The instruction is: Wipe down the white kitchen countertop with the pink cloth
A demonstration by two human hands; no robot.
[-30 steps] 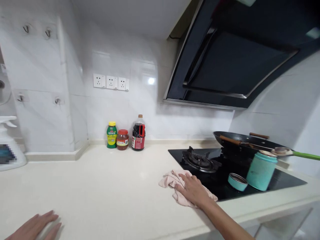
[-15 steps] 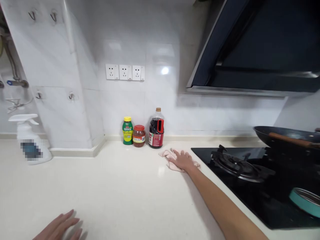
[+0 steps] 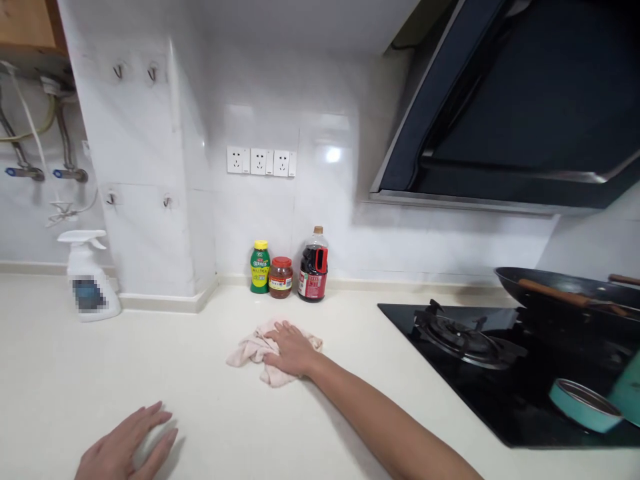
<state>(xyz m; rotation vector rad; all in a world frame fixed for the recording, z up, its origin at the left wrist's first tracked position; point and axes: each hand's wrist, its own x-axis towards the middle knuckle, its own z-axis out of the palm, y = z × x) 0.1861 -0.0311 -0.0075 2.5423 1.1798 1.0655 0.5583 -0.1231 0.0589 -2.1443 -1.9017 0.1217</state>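
A crumpled pale pink cloth [image 3: 270,379] lies on the white countertop [image 3: 230,427], in front of the bottles and jar by the wall. My right hand [image 3: 293,348] presses down on it, palm and fingers gripping it against the surface. Part of the cloth under the palm is hidden. At the lower left my left hand [image 3: 127,443] hovers over or rests on the counter, fingers apart and holding nothing; I cannot tell whether it touches.
Against the wall stand a green bottle [image 3: 260,268], a red-lidded jar [image 3: 281,279] and a dark sauce bottle [image 3: 313,267]. A white spray bottle [image 3: 90,267] is at left. The black gas stove [image 3: 465,393] at right carries a wok [image 3: 510,283] and a teal round object [image 3: 585,407].
My right hand has dragged the cloth left and nearer to me, away from the stove. The left hand shows more fully, its fingers still apart. The view has shifted slightly.
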